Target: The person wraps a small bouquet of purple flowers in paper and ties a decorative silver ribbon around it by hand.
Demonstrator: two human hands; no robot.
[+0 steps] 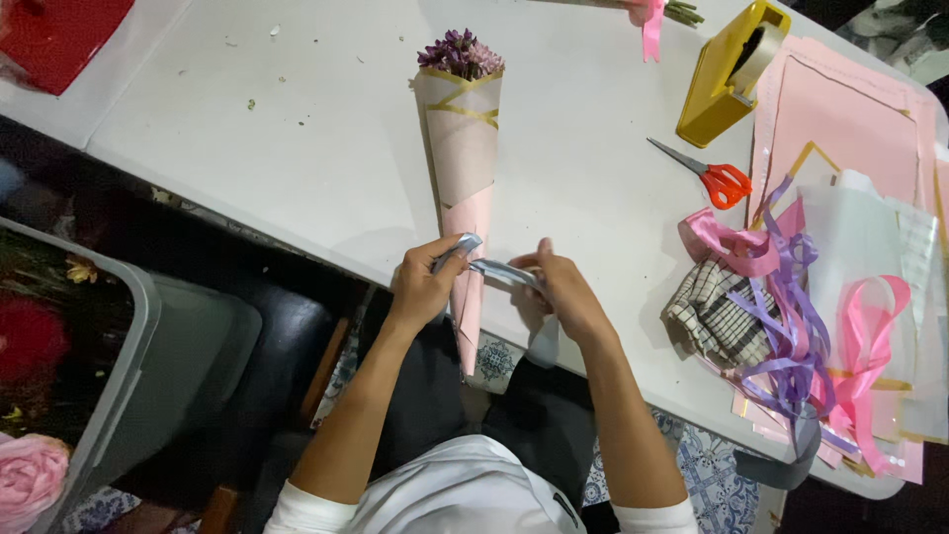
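A cone-shaped bouquet point(461, 138) wrapped in pale pink paper lies on the white table point(326, 148), with small purple flowers point(460, 54) showing at its far end and its narrow tip over the near edge. A silver-grey ribbon point(491, 268) crosses the lower part of the cone. My left hand point(422, 287) pinches one end of the ribbon at the left of the cone. My right hand point(563, 292) grips the other end at the right, and a ribbon tail hangs below it.
Orange-handled scissors point(714, 178) and a yellow tape dispenser point(730, 74) lie to the right. Pink paper sheets point(850, 119), a checked cloth point(707, 309) and tangled pink and purple ribbons point(791, 326) fill the right side. A grey bin point(148, 336) with flowers stands at the left.
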